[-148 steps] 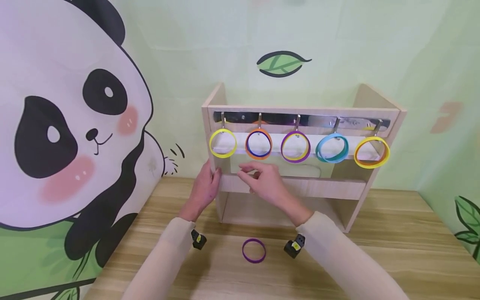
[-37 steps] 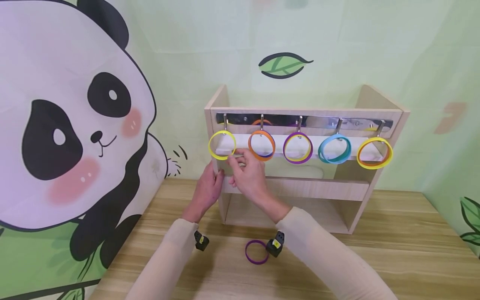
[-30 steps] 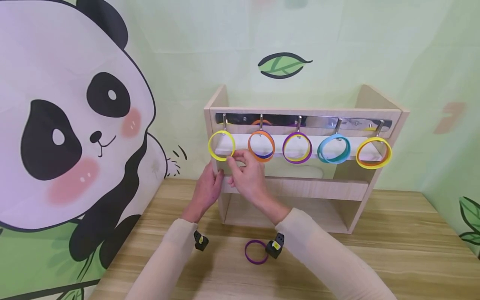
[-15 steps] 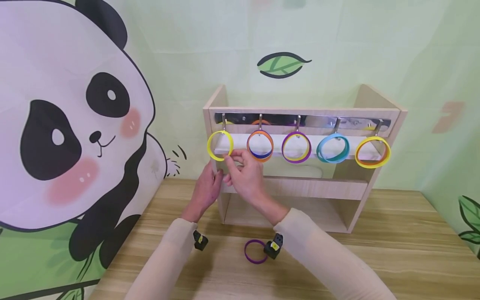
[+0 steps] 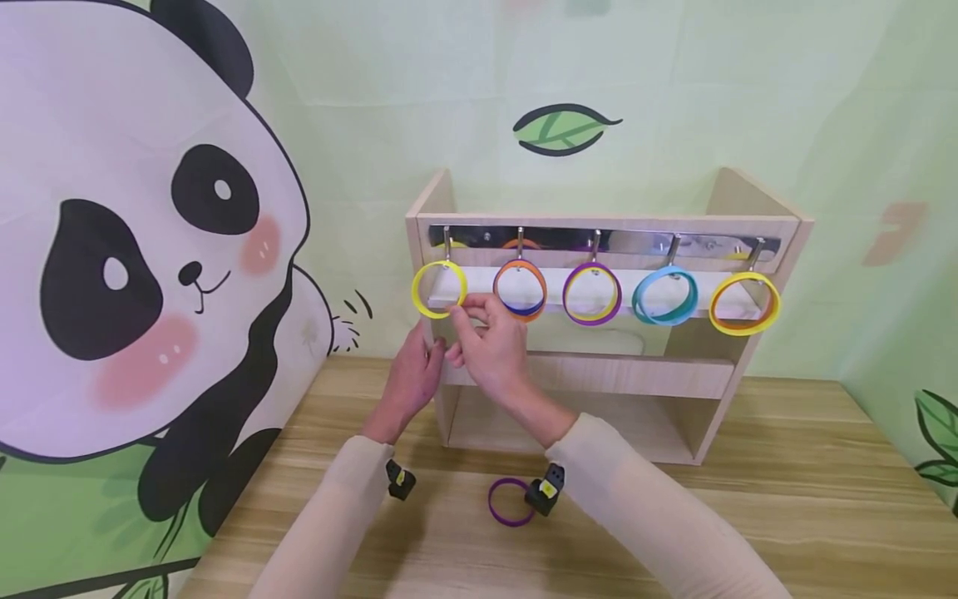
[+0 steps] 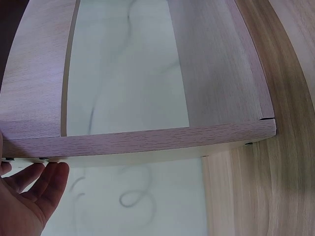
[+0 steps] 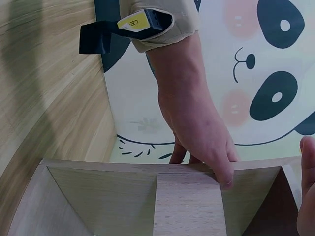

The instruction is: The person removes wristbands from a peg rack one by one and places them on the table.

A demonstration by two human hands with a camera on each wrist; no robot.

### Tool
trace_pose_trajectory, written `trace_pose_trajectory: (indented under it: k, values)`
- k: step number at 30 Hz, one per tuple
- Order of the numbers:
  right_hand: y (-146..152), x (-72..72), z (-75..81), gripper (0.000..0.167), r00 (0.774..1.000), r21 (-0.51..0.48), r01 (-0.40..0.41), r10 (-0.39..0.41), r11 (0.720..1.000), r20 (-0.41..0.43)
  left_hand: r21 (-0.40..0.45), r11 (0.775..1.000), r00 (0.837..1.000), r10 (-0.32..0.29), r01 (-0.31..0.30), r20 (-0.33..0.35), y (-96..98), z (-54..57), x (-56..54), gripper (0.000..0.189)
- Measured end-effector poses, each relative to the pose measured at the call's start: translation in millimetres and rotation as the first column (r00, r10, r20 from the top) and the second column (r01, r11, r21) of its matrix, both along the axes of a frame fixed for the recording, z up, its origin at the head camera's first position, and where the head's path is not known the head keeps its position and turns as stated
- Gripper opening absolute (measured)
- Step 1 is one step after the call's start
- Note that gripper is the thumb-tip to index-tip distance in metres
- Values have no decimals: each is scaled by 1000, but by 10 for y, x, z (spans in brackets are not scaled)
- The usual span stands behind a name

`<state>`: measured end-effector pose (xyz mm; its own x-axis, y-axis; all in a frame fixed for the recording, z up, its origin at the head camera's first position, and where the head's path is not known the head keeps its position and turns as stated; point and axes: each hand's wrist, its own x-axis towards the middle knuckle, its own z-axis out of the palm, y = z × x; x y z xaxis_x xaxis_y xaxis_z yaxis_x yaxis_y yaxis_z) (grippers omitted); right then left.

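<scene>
A yellow wristband (image 5: 414, 290) hangs from the leftmost hook on a wooden shelf unit (image 5: 629, 371). My right hand (image 5: 494, 345) pinches its lower right edge between thumb and forefinger. The left hand (image 5: 414, 370) grips the unit's left side panel, thumb over the front edge. In the left wrist view, left-hand fingers (image 6: 51, 187) rest along the panel's outer face. Beside the right hand, an orange wristband (image 5: 524, 318) hangs together with a blue one. Only the edge of the right hand (image 7: 307, 191) shows in the right wrist view.
Farther right hang a purple-and-yellow pair (image 5: 591, 323), light-blue wristbands (image 5: 664, 322) and a yellow-and-orange pair (image 5: 737, 333). One purple wristband (image 5: 491, 509) lies on the wood-grain table (image 5: 449, 549), partly hidden by the right wrist's camera (image 5: 544, 492). A panda-printed backdrop stands behind.
Since the first frame, my right hand has moved left from in front of the unit to the yellow wristband, which has shifted slightly left. The left hand has stayed on the panel.
</scene>
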<state>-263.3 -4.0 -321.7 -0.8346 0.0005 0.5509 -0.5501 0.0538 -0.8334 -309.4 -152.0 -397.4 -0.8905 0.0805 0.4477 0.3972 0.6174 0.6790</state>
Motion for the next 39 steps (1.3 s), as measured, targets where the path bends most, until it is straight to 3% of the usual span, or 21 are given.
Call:
trace_pose_trajectory:
  k: [20,33,39]
  values:
    - [2,44,89,19,1000,-29,-4,4,1000,-11,14,1000,999,6,-6,35,-2,-3,8,49]
    - [28,25,118,18,998,-51,-15,12,999,-63,19,1000,999,-3,2,33,5,12,5,51]
    - [58,37,126,19,999,-50,-15,13,999,-38,23,1000,999,-3,2,43,6,16,4,53]
